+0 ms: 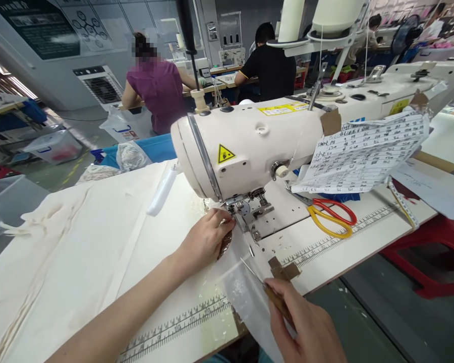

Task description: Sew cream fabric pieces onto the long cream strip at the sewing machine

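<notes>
Gripping a thin metal awl (280, 304) by its wooden handle, the right hand (304, 320) is here at the near edge of the worktop (162, 282), fingers wrapped close, the point aimed far and left over a translucent sheet (245, 297); whether the tip touches it, I cannot tell. And look at the left hand (206, 234), farther in, its fingers and thumb pinched narrow on a shiny brown piece (226, 245), right in front of the needle area of the white sewing machine (245, 146)! That translucent sheet runs from beside the brown piece toward the near edge, between the two hands. Over to the right, scissors (335, 218) with one red and one yellow handle lie on the worktop by a printed ruler strip (366, 222), and a handwritten paper (363, 154) hangs against the machine's near side. A measuring tape (404, 206) droops at the right edge, just above a red stool (431, 257). On the far side, a person in purple (157, 93) and another in black (270, 68) sit with their backs this way.
</notes>
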A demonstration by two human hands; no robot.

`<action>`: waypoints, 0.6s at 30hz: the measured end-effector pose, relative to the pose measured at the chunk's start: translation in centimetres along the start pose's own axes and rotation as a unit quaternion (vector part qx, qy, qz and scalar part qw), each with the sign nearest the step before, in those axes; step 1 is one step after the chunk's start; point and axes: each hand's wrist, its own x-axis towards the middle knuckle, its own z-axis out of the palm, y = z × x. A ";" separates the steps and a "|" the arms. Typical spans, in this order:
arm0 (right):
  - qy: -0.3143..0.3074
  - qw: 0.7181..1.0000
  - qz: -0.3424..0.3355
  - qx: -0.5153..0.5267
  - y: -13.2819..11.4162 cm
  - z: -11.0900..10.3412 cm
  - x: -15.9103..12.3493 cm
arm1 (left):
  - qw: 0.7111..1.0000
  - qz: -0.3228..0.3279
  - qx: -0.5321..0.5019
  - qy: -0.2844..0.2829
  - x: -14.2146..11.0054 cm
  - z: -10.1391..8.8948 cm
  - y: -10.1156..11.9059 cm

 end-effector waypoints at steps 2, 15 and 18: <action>-0.024 1.000 0.016 0.006 0.2 -0.4 -1.1 | 0.999 -0.039 0.032 0.008 -0.1 0.5 1.1; -0.037 0.999 -0.011 -0.017 0.4 -1.8 -1.1 | 0.998 -0.036 0.041 0.020 -1.6 0.7 2.3; -0.035 0.999 -0.010 -0.020 0.3 -1.8 -0.9 | 0.998 -0.045 0.050 0.014 -1.5 1.0 2.4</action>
